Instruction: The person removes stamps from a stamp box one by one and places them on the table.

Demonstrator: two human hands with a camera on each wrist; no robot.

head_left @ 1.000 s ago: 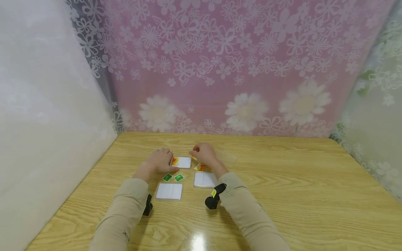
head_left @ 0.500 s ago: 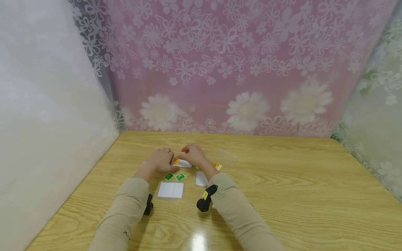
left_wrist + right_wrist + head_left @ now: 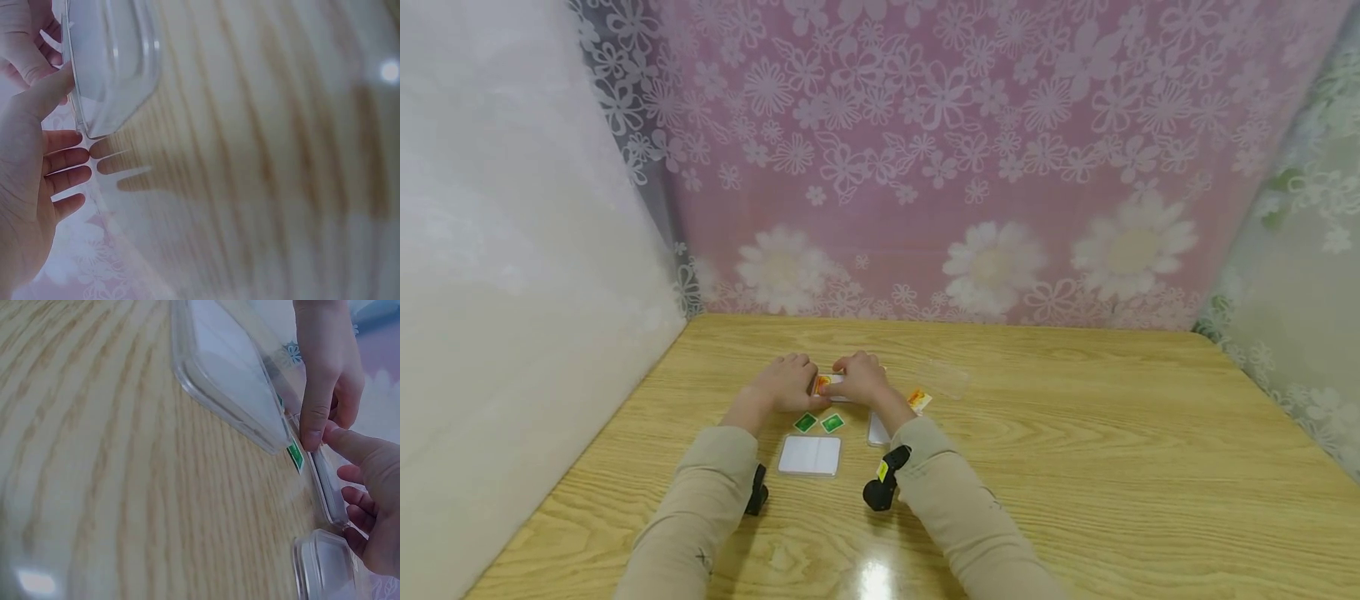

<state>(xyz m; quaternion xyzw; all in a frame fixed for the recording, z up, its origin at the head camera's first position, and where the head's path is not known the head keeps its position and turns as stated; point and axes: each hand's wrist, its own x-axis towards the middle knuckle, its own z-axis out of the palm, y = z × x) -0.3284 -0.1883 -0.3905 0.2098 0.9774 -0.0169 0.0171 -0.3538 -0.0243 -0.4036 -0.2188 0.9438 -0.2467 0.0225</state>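
In the head view, my left hand (image 3: 782, 383) holds the left end of a clear flat case (image 3: 329, 487), thumb along its near side. The case has a white insert and a small orange-and-yellow picture card (image 3: 823, 382) at its left end. Over the same case lies my right hand (image 3: 862, 380); its thumb touches the surface near the picture and its forefinger reaches to the far side. The right wrist view shows both thumbs meeting at the case. The right fingers partly cover the case's right end, and I see nothing gripped in them.
Two green picture cards (image 3: 806, 422) lie just in front of the held case. Nearer stands a white-lined clear case (image 3: 809, 456); another such case (image 3: 877, 429) is half behind the right wrist. To the right are an orange card (image 3: 920, 400) and a transparent sheet (image 3: 945, 379).
My right hand has moved left from the loose orange cards onto the held case, its thumb coming down near the picture. My left hand keeps its place.
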